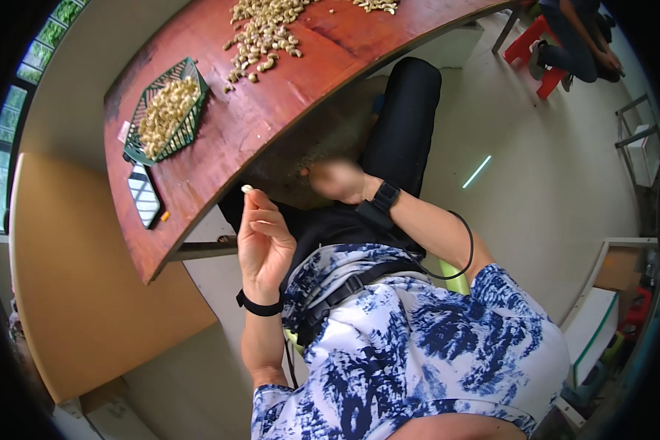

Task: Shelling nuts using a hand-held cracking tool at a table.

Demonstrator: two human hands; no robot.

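Between the thumb and fingertips of my left hand (265, 246) is a single pale cashew (247, 189), held up just off the table's near edge. My right hand (339, 180) is over my lap, smeared by blur, so its fingers and anything in them cannot be made out. A green plastic basket (196, 117) full of cashews (170, 110) stands at the left end of the reddish wooden table (271, 117). Farther back on the tabletop lies a loose heap of cashews (264, 33), with a smaller group (376, 5) to its right.
A phone (144, 196) lies by the basket, near a small orange piece (165, 216). A tan board (88, 293) stands at left. Another person (576, 37) sits at far right by a red stool (532, 44). Shelving (601, 315) holding boxes is at right.
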